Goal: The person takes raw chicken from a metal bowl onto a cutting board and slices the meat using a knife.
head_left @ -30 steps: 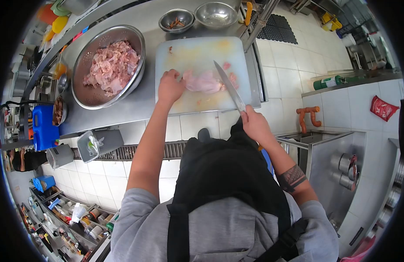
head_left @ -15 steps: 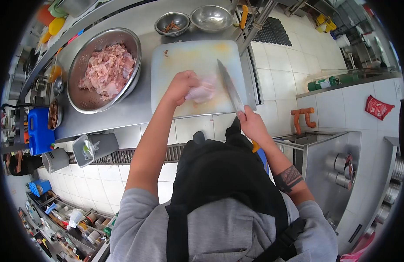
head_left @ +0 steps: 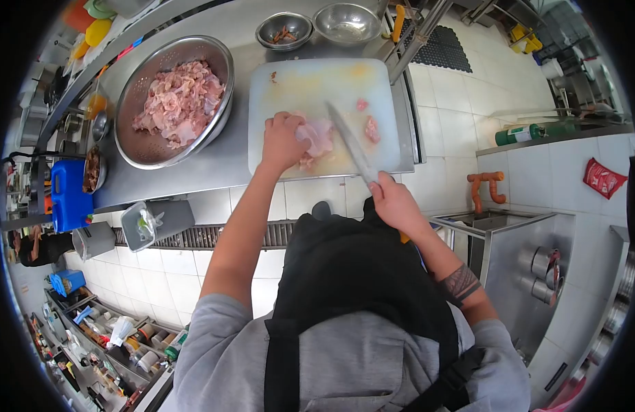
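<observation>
A piece of raw chicken (head_left: 319, 136) lies on the white cutting board (head_left: 310, 82). My left hand (head_left: 284, 141) is closed on its left side, so part of the meat is hidden under the fingers. My right hand (head_left: 394, 200) grips the handle of a long kitchen knife (head_left: 352, 142). Its blade points away from me and slants to the left, just right of the chicken piece. Two small cut bits of meat, a larger one (head_left: 371, 129) and a smaller one (head_left: 362, 104), rest on the board right of the blade.
A large steel colander (head_left: 142, 147) heaped with raw chicken pieces (head_left: 182, 103) stands left of the board. Behind the board are a small steel bowl (head_left: 284, 31) with brownish scraps and another steel bowl (head_left: 347, 23). A grey bin (head_left: 159, 223) stands below the counter edge.
The knife blade has shifted left, closer to the chicken piece. Two small meat bits now show on the board to its right. My left hand has turned more palm-down over the chicken.
</observation>
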`<state>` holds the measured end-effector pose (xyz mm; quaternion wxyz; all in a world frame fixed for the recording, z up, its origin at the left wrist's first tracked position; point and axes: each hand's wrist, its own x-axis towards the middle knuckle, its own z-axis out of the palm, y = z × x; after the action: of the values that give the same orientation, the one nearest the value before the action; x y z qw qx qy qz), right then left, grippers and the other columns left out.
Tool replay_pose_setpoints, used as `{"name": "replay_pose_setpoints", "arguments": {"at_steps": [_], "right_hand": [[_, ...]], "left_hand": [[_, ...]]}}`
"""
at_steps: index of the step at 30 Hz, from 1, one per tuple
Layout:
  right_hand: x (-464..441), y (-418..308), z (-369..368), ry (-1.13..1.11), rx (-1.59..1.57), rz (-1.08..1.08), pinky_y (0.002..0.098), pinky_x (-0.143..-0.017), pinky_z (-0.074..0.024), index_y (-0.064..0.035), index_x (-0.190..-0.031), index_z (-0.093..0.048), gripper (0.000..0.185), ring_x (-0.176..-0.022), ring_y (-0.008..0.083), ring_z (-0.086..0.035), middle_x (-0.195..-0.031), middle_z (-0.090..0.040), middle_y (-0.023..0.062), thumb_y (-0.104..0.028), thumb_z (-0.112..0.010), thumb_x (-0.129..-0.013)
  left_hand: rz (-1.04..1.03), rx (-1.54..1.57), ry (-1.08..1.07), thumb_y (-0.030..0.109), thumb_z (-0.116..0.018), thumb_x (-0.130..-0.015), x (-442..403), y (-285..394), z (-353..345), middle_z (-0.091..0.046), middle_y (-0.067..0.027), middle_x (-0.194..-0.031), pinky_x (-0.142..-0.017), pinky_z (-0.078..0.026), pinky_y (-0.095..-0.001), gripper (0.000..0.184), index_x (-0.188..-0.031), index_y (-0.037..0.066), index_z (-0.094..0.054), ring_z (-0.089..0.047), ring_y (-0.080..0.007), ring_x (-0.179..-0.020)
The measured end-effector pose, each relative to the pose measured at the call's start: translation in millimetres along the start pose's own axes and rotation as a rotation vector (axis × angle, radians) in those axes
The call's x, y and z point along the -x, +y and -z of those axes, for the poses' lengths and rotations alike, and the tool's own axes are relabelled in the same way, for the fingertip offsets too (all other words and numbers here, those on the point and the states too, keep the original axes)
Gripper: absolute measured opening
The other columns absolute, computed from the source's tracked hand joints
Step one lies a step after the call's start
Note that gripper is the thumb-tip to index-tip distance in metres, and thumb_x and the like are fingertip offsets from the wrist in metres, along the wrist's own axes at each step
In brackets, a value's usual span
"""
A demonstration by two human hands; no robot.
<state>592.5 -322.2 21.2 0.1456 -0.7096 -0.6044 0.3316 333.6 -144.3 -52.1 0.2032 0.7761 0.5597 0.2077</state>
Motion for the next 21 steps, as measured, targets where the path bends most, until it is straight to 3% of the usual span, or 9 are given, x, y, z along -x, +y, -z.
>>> {"name": "replay_pose_setpoints", "arguments": {"at_steps": [4, 7, 10, 12, 15, 21], "right_hand": [[-11.8, -5.9, -13.7, -0.114, 0.130, 0.059, 0.0641, -0.074, -0.0513, -0.0022, -0.111, -0.054, 0.021, -0.081, 0.0545, -0.066, -0.080, -0.068, 0.0312, -0.023, -0.056, -0.107], [-30.3, -7.3, -8.4, -0.046, 0.169, 0.043, 0.0650, -0.075, -0.0514, -0.0008, -0.110, -0.053, 0.021, -0.081, 0.0543, -0.067, -0.079, -0.068, 0.0319, -0.022, -0.054, -0.108], [-31.4, -26.4, -10.2, -0.003, 0.119, 0.118, 0.0651, -0.076, -0.0510, 0.0000, -0.107, -0.052, 0.022, -0.081, 0.0550, -0.067, -0.081, -0.068, 0.0325, -0.022, -0.052, -0.108], [-34.4, -45.6, -13.2, -0.082, 0.135, 0.086, 0.0629, -0.079, -0.0530, 0.0017, -0.109, -0.052, 0.020, -0.086, 0.0542, -0.069, -0.086, -0.069, 0.0327, -0.018, -0.053, -0.106], [-43.9, -57.9, -25.0, -0.173, 0.149, 0.054, 0.0605, -0.083, -0.0551, 0.0043, -0.110, -0.052, 0.018, -0.091, 0.0533, -0.070, -0.092, -0.071, 0.0329, -0.012, -0.054, -0.101], [-70.7, -67.3, -52.0, -0.133, 0.134, 0.146, 0.0606, -0.083, -0.0553, 0.0085, -0.117, -0.048, 0.027, -0.093, 0.0540, -0.070, -0.095, -0.071, 0.0350, -0.007, -0.056, -0.096]], "left_hand": [[0.087, 0.033, 0.040, 0.023, -0.080, -0.072, 18.4, -7.4, 3.2, -0.061, -0.0148, -0.133, -0.108, -0.047, -0.0477, 0.047, -0.117, 0.011, -0.074, -0.053, -0.0400, -0.124], [0.098, -0.029, 0.027, 0.020, -0.079, -0.072, 24.3, -7.2, 8.7, -0.061, -0.0144, -0.133, -0.107, -0.048, -0.0487, 0.046, -0.117, 0.011, -0.074, -0.053, -0.0399, -0.125], [-0.038, -0.103, 0.099, 0.019, -0.078, -0.075, 17.6, -7.8, 9.8, -0.063, -0.0137, -0.129, -0.106, -0.049, -0.0480, 0.041, -0.115, 0.008, -0.074, -0.056, -0.0386, -0.122], [-0.177, 0.110, 0.185, 0.017, -0.076, -0.079, 4.0, -9.5, 6.8, -0.066, -0.0124, -0.124, -0.106, -0.050, -0.0457, 0.034, -0.111, 0.006, -0.074, -0.059, -0.0368, -0.119], [-0.253, 0.126, 0.107, 0.017, -0.076, -0.080, -4.6, -11.1, 2.2, -0.069, -0.0111, -0.121, -0.105, -0.051, -0.0443, 0.030, -0.108, 0.005, -0.074, -0.060, -0.0355, -0.117], [-0.188, 0.109, 0.042, 0.018, -0.077, -0.080, -9.4, -4.7, -6.8, -0.071, -0.0111, -0.117, -0.102, -0.052, -0.0452, 0.031, -0.108, 0.005, -0.074, -0.061, -0.0365, -0.116]]}}
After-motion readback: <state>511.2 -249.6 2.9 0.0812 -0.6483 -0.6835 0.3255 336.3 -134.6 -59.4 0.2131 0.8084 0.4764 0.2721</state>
